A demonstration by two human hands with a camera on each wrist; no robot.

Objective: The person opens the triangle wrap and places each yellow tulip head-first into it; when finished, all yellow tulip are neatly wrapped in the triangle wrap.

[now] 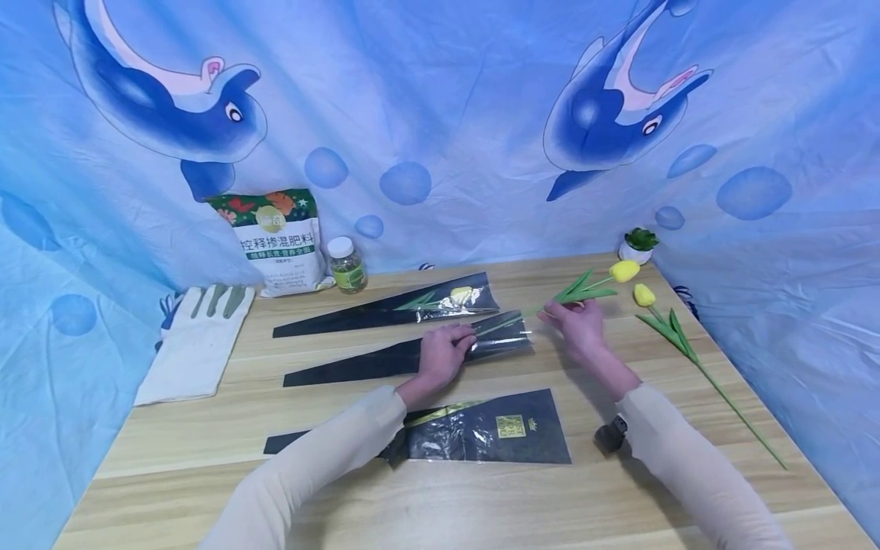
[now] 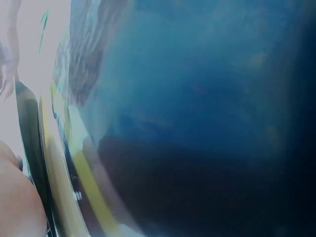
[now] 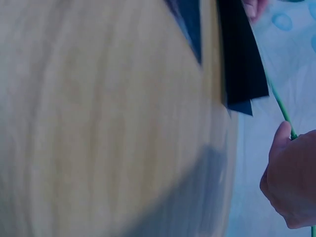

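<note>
My right hand (image 1: pixel 579 330) pinches the green stem of a yellow artificial tulip (image 1: pixel 624 271) below its leaves. The bloom points to the far right, and the stem's lower part lies along the wide end of a black flower sleeve (image 1: pixel 364 362). At that sleeve's mouth my left hand (image 1: pixel 443 355) grips its edge with fingers and thumb. In the right wrist view, the right hand (image 3: pixel 292 177) shows thumb up against the stem (image 3: pixel 282 106), beside the sleeve's dark edge (image 3: pixel 242 54). The left wrist view is mostly filled by blurred dark film.
Behind lies another sleeve (image 1: pixel 330 321) with a yellow tulip inside; a gold-printed sleeve (image 1: pixel 481 439) lies in front. A loose tulip (image 1: pixel 715 382) is at right, near a small potted succulent (image 1: pixel 639 244). Gloves (image 1: pixel 195 344), a fertilizer bag (image 1: pixel 285 252) and a jar (image 1: pixel 347 267) stand left.
</note>
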